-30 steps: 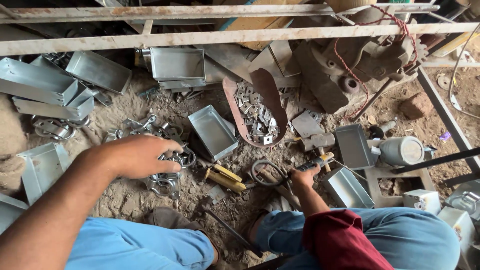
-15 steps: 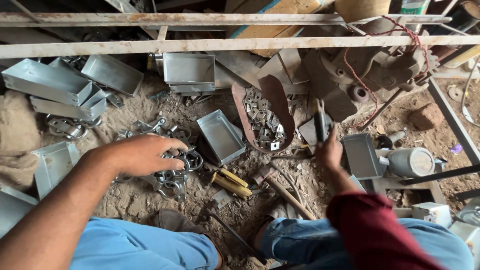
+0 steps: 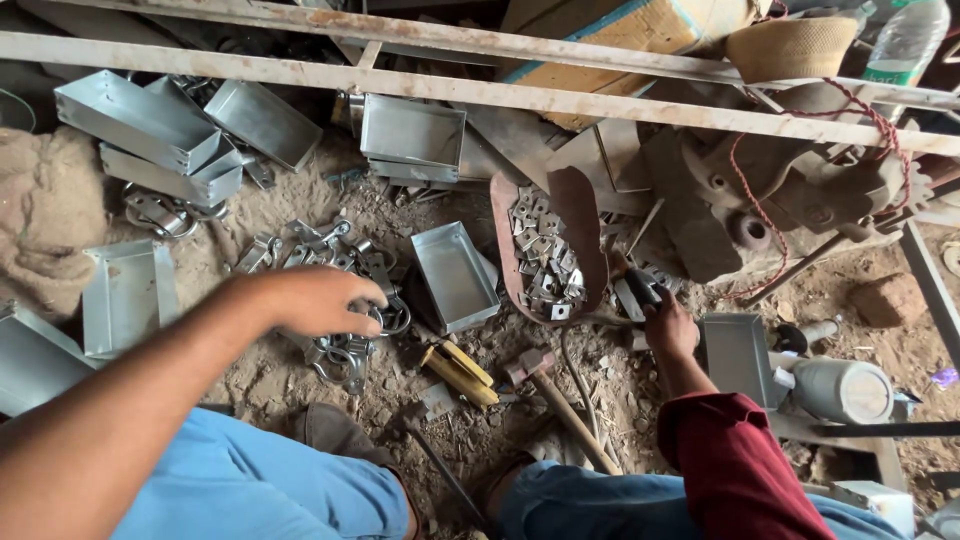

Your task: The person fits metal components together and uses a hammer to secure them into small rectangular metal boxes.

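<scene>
The left hand (image 3: pixel 318 300), fingers curled down and closing on a metal ring clasp (image 3: pixel 345 355) at centre left, would do well to lift one piece clear of the tangled pile of clasps (image 3: pixel 310 245) without dragging others along. The right hand (image 3: pixel 668 325), right of centre, grips a small flat metal piece (image 3: pixel 632 295) beside the rusty curved scoop (image 3: pixel 545 250) of small brackets. Nearby a hammer (image 3: pixel 555 395) lies on the dirt floor (image 3: pixel 620 385), folded sheet-metal trays (image 3: pixel 150 125) beyond, under rusted rails (image 3: pixel 480 90) across the frame's top.

One hammer (image 3: pixel 556 393), two yellow-handled tools (image 3: pixel 458 372), one plastic bottle (image 3: pixel 905 40), two hands
</scene>
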